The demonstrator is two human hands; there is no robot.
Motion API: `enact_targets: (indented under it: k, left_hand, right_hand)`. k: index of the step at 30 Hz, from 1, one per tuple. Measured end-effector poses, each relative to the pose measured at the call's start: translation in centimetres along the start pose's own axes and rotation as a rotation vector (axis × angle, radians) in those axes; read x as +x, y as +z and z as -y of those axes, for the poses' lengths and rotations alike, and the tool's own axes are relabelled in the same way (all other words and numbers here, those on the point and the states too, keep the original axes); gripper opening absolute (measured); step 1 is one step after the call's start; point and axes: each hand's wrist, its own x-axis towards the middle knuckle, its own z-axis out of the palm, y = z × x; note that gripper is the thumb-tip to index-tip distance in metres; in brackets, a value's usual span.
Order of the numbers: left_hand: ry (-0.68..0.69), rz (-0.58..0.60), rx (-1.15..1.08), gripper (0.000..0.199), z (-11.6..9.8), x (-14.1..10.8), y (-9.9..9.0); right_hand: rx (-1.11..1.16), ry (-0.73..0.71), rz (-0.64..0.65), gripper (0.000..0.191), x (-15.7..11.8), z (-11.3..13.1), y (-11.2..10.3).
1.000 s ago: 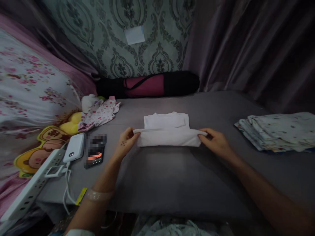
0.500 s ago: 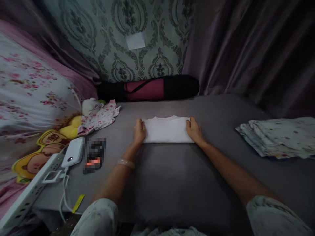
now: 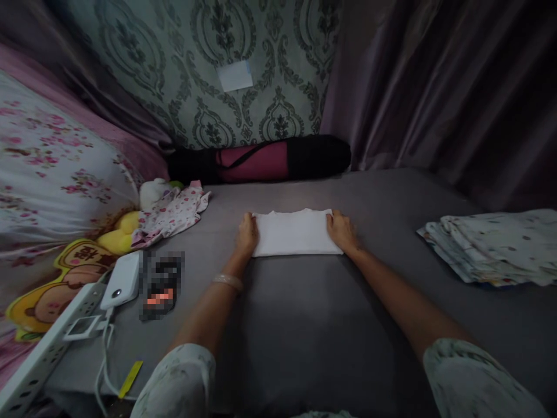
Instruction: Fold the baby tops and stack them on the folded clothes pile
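Observation:
A white folded garment (image 3: 296, 233), wider than it is deep, lies on the grey bed surface (image 3: 304, 325). Its far edge is slightly wavy, like a neckline, and its near edge is straight. My left hand (image 3: 248, 233) grips its left end, thumb on the near face and fingers curled behind. At the opposite end, my right hand (image 3: 343, 231) holds the cloth with its fingers closed about the edge. Parts of the fingers on both sides are hidden by the cloth. A pale bangle (image 3: 228, 281) circles my left wrist.
Folded patterned cloths (image 3: 500, 244) are stacked at the right. Along the wall lies a black and maroon bag (image 3: 261, 159). On the left are a power strip (image 3: 47, 354), a white power bank (image 3: 122, 278) with cables, a blurred-out object (image 3: 161, 284), plush toys (image 3: 124, 229) and a small printed garment (image 3: 174, 212).
The view has shifted slightly, so the left-side items sit further left and lower. Both hands keep their hold on the garment, which stays in nearly the same place.

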Motion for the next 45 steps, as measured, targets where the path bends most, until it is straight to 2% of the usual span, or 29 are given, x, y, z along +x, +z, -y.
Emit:
enact_targets:
  k: [3,6,9,11,13,14,16,18,22,32,36,42,45]
  left_hand:
    - [-0.04,0.033,0.018,0.029,0.4,0.4,0.4]
    - [-0.103,0.069,0.076,0.028,0.2,0.7,-0.2]
    - [-0.033,-0.003,0.17,0.034,-1.3,0.3,-1.1]
    - [0.115,-0.026,0.208,0.038,-3.1,-0.5,-1.3]
    - [0.274,0.048,0.215,0.041,-5.0,-1.4,-0.8]
    - [0.329,0.1,0.234,0.042,-5.9,-1.8,-0.2]
    - [0.357,0.176,0.279,0.046,-7.1,-2.5,1.1]
    - [0.337,0.231,0.325,0.049,-7.5,-2.8,2.4]
    - [0.32,0.265,0.37,0.054,-6.6,-2.9,3.5]
    - [0.257,0.268,0.397,0.06,-5.2,-2.5,2.8]
    - [0.271,0.272,0.418,0.064,-3.6,-2.3,1.8]
    - [0.259,0.384,0.368,0.072,-0.5,-1.4,0.1]
    - [0.26,0.404,0.361,0.073,0.6,-1.0,-0.3]
  right_hand:
    - [0.007,0.047,0.008,0.043,0.2,0.1,0.0]
    - [0.033,0.115,0.039,0.041,0.3,0.1,-0.7]
    - [0.01,0.101,0.029,0.039,0.0,0.9,-1.6]
    - [-0.035,0.003,-0.071,0.041,-0.6,2.4,-1.8]
    - [-0.053,-0.184,-0.148,0.045,-1.5,4.4,-1.3]
    - [-0.047,-0.298,-0.142,0.046,-1.9,5.4,-0.9]
    - [-0.039,-0.496,-0.064,0.048,-2.6,7.2,0.3]
    - [-0.044,-0.561,0.031,0.051,-3.0,8.1,1.5]
    - [-0.056,-0.531,0.129,0.054,-2.8,7.7,2.9]
    - [-0.061,-0.507,0.098,0.055,-2.5,6.6,3.0]
    - [-0.089,-0.459,0.067,0.059,-2.1,4.6,2.8]
    - [-0.097,-0.371,0.069,0.066,-1.2,0.5,2.7]
    - [-0.078,-0.33,0.083,0.07,-0.9,-0.6,3.0]
